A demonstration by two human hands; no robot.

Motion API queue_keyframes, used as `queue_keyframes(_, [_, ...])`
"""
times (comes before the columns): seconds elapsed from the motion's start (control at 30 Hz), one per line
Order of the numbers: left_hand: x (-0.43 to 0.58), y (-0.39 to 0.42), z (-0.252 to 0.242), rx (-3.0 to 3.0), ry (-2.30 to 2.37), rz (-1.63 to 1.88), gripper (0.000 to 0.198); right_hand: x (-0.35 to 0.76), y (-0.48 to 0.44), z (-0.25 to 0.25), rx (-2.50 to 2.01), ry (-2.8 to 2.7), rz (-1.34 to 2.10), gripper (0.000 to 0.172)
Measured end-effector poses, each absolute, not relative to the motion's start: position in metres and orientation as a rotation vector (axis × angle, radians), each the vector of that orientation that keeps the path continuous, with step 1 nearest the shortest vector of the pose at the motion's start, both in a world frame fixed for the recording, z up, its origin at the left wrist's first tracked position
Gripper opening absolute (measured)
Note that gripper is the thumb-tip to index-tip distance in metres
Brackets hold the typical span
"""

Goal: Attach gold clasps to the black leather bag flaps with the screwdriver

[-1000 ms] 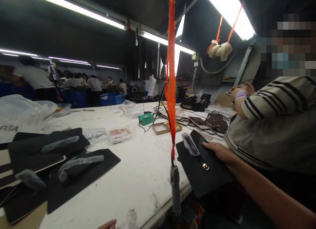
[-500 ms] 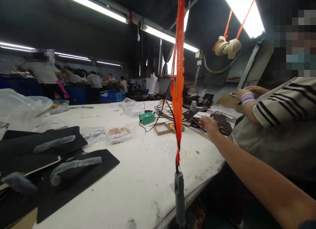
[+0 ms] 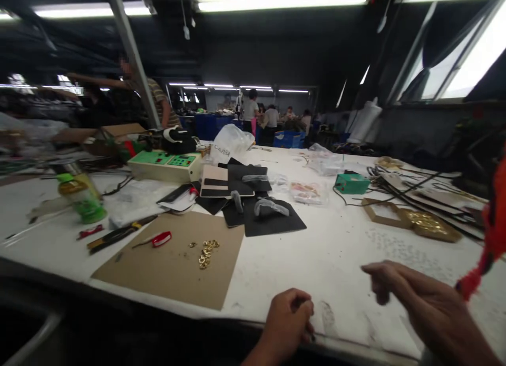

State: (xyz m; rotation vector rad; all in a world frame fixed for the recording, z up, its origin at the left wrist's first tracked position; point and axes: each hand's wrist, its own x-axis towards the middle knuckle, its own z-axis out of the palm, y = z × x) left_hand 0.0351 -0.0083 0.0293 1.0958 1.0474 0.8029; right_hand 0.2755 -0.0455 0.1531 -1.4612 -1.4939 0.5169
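My left hand is at the table's front edge, its fingers curled inward. Something small and dark shows below the fingertips, too unclear to name. My right hand hovers over the right part of the white table, index finger stretched to the left and the others partly bent; I see nothing in it. Beyond it lie scattered small pale bits. Left of my hands, a brown board carries small gold metal fittings and a red-handled tool.
Black panels with wrapped handles lie mid-table, near a green box with a cable. Gold pieces fill a cardboard tray. An orange strip hangs at right. A control unit and green bottle stand left.
The view has swung left. My right hand has left the dark pieces beside the co-worker and come back over the near table. My left hand has come into view.
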Motion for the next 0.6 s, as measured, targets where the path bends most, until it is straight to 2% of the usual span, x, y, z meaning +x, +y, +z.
queue_keyframes(0.07, [0.034, -0.011, 0.023, 1.085, 1.036, 0.810, 0.036, 0.208, -0.013, 0.160, -1.385, -1.648, 0.624, 0.045])
queue_keyframes(0.1, [0.034, -0.011, 0.020, 1.079, 1.039, 0.813, 0.034, 0.180, 0.009, 0.161, -1.350, -1.713, 0.618, 0.044])
queue_keyframes(0.2, [0.032, -0.010, 0.013, 1.077, 1.058, 0.813, 0.031, 0.132, 0.088, 0.150, -1.225, -1.855, 0.352, 0.030])
queue_keyframes(0.27, [0.032, -0.009, 0.010, 1.078, 1.068, 0.808, 0.029, 0.121, 0.146, 0.135, -1.296, -1.943, 0.171, 0.040])
queue_keyframes(0.37, [0.032, -0.009, 0.007, 1.056, 1.055, 0.799, 0.028, 0.118, 0.213, 0.113, -1.507, -2.029, 0.110, 0.053])
queue_keyframes(0.43, [0.032, -0.009, 0.006, 1.032, 1.041, 0.797, 0.029, 0.118, 0.235, 0.102, -1.544, -2.076, 0.154, 0.049])
queue_keyframes(0.53, [0.030, -0.008, 0.009, 0.950, 0.983, 0.808, 0.032, 0.120, 0.234, 0.099, -1.506, -2.155, 0.220, 0.032])
queue_keyframes(0.6, [0.023, -0.009, 0.014, 0.850, 0.933, 0.855, 0.044, 0.123, 0.214, 0.108, -1.466, -2.192, 0.258, 0.027])
